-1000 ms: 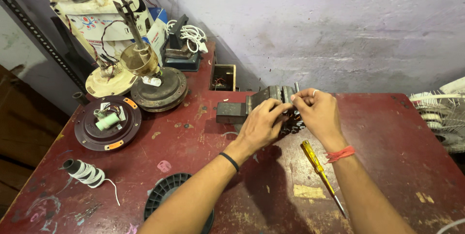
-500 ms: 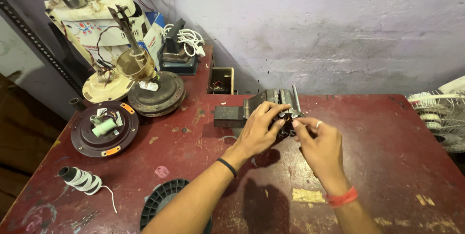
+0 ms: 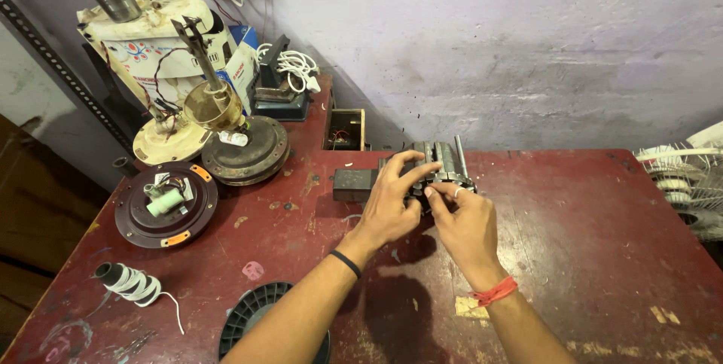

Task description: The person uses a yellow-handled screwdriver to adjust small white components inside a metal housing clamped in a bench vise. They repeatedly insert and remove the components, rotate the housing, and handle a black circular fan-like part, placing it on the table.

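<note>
Both hands work on a ribbed grey metal motor part (image 3: 440,164) that sits on the red worktop (image 3: 587,228) toward twelve o'clock, close to the wall. The left hand (image 3: 390,202) lies over its near left side with fingers curled and closed on the ribs, steadying it. The right hand (image 3: 468,227) comes in from five o'clock, its fingertips (image 3: 431,192) pinched together against the part's lower edge (whatever they nip is too small to make out). A dark block (image 3: 354,183) lies just beside the part at nine o'clock. To do this well, I judge the left hand should press the part flat so it cannot rock, while the right works in short, controlled pulls close to the metal. A fan motor base (image 3: 166,204) and a roll of white wire (image 3: 129,283) lie well apart at eight o'clock.
</note>
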